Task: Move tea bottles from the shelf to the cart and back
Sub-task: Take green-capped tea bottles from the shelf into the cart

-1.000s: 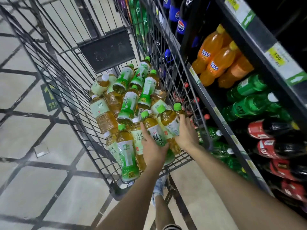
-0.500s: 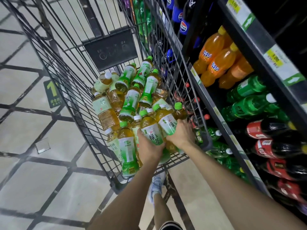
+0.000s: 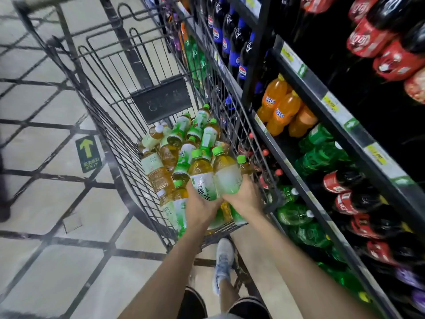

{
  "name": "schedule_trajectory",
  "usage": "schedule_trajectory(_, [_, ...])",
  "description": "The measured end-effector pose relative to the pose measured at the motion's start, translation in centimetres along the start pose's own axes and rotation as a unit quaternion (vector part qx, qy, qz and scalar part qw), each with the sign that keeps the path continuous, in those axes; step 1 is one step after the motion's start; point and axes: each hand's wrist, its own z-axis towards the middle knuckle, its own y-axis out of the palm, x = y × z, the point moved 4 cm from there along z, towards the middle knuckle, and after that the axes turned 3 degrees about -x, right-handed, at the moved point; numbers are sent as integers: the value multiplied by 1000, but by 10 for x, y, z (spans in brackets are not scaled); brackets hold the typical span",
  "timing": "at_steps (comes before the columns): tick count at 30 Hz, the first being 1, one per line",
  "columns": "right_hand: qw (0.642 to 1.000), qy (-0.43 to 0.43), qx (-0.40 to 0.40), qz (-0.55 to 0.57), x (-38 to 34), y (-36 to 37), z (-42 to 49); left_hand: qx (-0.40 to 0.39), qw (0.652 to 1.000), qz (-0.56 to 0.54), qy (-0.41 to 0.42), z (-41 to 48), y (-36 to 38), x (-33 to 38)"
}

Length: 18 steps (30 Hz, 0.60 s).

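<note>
Slips are threatening: left hand (image 3: 199,207) and right hand (image 3: 245,199) are each gripping one tea bottle (image 3: 202,178), knocking together above the cart (image 3: 119,139).

Amber tea bottles (image 3: 184,157) — heaped in cart (image 3: 108,116).

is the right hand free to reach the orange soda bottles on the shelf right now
Probably not: the right hand grips a tea bottle inside the cart, whose wire side stands between it and the orange soda bottles.
</note>
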Motion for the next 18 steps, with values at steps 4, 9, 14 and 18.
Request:
schedule_trajectory(4, [999, -7, 28, 28, -12, -19, -22, -16, 1000, 2, 27, -11, -15, 15])
schedule_trajectory(9, [993, -3, 93, 66, -24, -42, -56, -24, 996, 25, 77, -18, -38, 31])
schedule_trajectory(14, [980, 22, 154, 121, -37, -53, -92, -56, 988, 53, 132, -28, -60, 63])
schedule_trajectory(18, [963, 30, 208, 168, -46, -58, -119, -74, 972, 64, 214, -38, -78, 88])
